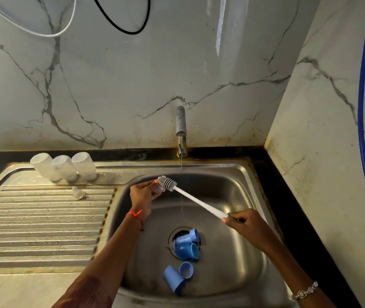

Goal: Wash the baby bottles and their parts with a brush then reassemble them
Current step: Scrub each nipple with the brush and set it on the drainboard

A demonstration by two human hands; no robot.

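Gripping a small clear part in the left hand above the back-left of the sink, fingers curled round it; too blurred to say which part. Clamping the end of the brush in the right hand, fingers and thumb wrapped round the white handle, above the middle of the basin. Slanting up and to the left from there, with the grey bristle head pressed against the clear part at the left fingertips. From the tap on the back wall, a thin stream falling past the handle just below the head and down to the basin floor. Over the drain, two blue parts on their sides, touching each other. Nearer the front wall of the basin, a blue cap on its side, touching a blue ring with its opening facing up. On the back edge of the drainboard to the left, three clear bottles upside down in a row, side by side and touching. Just in front of them, on the ribs, a clear teat by itself. Round the left wrist, a red thread; round the right, a bracelet. Down the right wall, a blue hose.
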